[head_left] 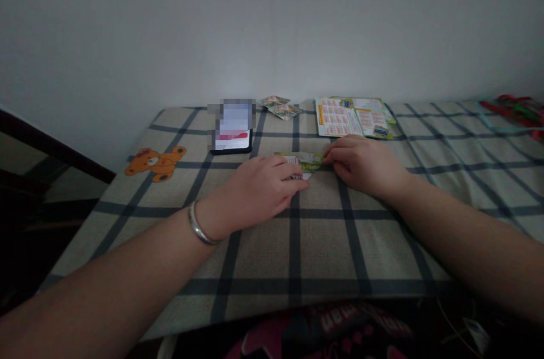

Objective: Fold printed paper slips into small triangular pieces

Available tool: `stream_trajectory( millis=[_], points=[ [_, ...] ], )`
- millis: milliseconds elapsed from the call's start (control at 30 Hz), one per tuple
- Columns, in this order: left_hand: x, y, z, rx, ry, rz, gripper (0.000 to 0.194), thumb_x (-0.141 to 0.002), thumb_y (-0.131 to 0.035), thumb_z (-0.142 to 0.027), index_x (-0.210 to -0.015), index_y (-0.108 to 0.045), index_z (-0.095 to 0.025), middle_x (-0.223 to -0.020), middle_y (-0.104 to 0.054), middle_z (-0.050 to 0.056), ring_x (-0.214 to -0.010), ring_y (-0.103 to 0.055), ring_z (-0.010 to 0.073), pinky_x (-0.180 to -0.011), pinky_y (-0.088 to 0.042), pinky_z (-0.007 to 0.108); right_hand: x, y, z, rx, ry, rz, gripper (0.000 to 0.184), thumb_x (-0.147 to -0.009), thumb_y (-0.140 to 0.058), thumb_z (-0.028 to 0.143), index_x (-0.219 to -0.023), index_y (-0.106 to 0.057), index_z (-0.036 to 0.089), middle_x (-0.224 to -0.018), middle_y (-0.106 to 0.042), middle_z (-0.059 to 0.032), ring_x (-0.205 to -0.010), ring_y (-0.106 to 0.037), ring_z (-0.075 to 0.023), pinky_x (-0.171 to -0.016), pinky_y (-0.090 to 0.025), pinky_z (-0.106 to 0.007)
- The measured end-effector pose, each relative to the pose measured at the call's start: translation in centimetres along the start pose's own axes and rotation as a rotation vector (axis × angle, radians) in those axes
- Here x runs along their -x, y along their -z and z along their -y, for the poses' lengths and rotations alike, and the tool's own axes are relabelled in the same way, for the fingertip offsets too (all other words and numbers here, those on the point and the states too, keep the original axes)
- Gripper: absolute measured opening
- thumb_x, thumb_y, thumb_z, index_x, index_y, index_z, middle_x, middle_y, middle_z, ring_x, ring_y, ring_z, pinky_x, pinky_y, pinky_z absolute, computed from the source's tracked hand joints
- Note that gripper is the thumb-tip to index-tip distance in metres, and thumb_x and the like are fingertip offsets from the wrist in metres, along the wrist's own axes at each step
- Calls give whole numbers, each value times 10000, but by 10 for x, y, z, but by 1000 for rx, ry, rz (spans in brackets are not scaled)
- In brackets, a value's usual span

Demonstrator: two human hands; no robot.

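Note:
A small folded piece of printed paper (312,165), green and white, lies on the checked cloth in front of me. My left hand (266,186), with a silver bangle at the wrist, rests over its left part, fingers bent and pressed onto it. At the paper's right tip is my right hand (361,163), thumb and fingers pinched together on that end. The fingers cover both ends, so only the middle of the paper shows.
Behind my hands lie a phone (233,127) with a lit screen, small folded paper pieces (281,107) and printed calendar leaflets (352,118). A teddy bear picture (156,163) is at the left. Red and green items (516,110) sit far right. A wall (272,25) borders the table's back edge.

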State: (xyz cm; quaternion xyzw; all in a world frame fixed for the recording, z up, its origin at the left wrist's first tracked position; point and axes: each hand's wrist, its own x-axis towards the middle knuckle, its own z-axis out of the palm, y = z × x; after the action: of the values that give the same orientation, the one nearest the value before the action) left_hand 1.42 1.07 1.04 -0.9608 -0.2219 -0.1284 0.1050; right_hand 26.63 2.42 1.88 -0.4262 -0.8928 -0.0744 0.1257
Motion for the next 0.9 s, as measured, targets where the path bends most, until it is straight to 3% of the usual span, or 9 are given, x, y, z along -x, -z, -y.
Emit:
stream_trajectory(
  millis=[200,300,433,667,900],
  points=[
    [1,0,4,60,39,11,227,-908,-541,-205,-1100,-661,-202,-1185,-646,49,-1108,-583,225,-955,-499,404,-2,-4,3,-70,-98,-25,264,-883,-490,197,-1062,-682,173,-1013,-714,-90,-949,-651,-241,-821,-491,-354],
    [0,2,5,42,60,-5,190,-905,-544,-209,-1043,-674,-187,-1150,-661,50,-1065,-597,222,-940,-501,403,-4,-7,3,-153,-55,-33,293,-858,-513,169,-1112,-660,164,-1045,-706,-91,-971,-643,-230,-855,-484,-343],
    [-1,4,6,7,107,-11,183,-911,-525,-213,-987,-684,-165,-1068,-683,63,-1012,-609,230,-915,-505,416,-4,-8,3,-249,-29,-54,284,-828,-528,137,-1076,-665,168,-997,-705,-74,-913,-634,-203,-824,-480,-321],
    [0,-1,8,-15,139,-17,207,-906,-548,-209,-1057,-681,-161,-1048,-686,76,-993,-623,232,-864,-534,401,-2,-7,9,-437,-21,-52,228,-835,-550,148,-1018,-686,172,-896,-698,-53,-826,-622,-171,-717,-479,-275],
    [0,-1,9,16,132,-6,209,-915,-586,-257,-1089,-669,-176,-1079,-677,66,-994,-619,237,-860,-544,409,-2,-10,8,-521,88,-70,211,-829,-552,114,-964,-693,194,-912,-714,-46,-878,-629,-176,-783,-486,-302]
  ],
)
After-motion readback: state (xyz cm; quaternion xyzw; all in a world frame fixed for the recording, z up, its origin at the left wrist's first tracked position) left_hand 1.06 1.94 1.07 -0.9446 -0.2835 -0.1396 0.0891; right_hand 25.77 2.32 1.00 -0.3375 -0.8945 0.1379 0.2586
